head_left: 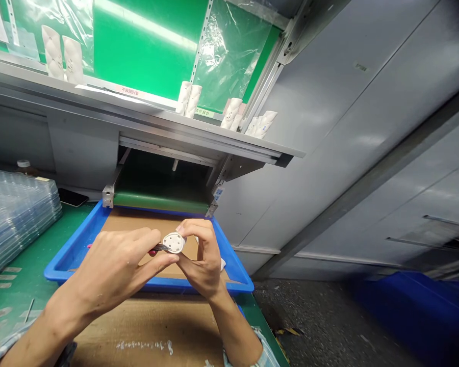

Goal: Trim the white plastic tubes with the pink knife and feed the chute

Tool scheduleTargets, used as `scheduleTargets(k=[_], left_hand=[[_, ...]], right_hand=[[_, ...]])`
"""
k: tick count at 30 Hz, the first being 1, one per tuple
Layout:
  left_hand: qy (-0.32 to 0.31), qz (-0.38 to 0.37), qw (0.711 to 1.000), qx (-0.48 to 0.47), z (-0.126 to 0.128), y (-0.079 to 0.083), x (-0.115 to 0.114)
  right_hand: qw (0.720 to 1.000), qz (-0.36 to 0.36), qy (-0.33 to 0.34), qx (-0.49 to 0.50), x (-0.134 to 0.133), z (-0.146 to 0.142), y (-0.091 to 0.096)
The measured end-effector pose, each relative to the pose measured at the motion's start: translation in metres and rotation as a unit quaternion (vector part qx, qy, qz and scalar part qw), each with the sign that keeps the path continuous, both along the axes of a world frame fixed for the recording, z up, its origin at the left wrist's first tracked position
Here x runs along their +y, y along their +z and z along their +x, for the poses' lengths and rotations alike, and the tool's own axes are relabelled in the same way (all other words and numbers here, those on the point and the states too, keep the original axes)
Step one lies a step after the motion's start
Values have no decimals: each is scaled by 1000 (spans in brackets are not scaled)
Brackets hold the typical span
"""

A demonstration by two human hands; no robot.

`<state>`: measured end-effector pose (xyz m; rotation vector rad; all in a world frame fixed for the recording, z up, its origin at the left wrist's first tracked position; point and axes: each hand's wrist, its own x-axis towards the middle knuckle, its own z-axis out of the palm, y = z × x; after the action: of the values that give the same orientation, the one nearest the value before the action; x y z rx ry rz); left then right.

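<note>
My right hand pinches a small round white plastic part between fingers and thumb, holding it above the blue tray. My left hand is closed on a small tool with a red handle and metal tip; the tip touches the edge of the white part. Both hands hover over the tray's front half, which is lined with brown cardboard.
A green conveyor belt end sits behind the tray. A stack of clear plastic trays stands at left. White moulded parts stand on the shelf above. Cardboard covers the green bench in front. A blue bin is on the floor at right.
</note>
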<state>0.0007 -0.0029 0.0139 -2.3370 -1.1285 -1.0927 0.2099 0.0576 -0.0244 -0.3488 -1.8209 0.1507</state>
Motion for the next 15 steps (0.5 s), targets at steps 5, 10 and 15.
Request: scheduleTargets(k=[5,10,15], left_hand=[[-24,22,999,-26,-2,2,3],[-15,50,999,-3,1,-1,4],[-56,-18,997,-42,-4,1,3]], right_hand=[[998,-39,38,-19,-1,-1,1],[995,-53,45,-70,-6,-5,4],[997,-77,0,-20,-5,-5,7]])
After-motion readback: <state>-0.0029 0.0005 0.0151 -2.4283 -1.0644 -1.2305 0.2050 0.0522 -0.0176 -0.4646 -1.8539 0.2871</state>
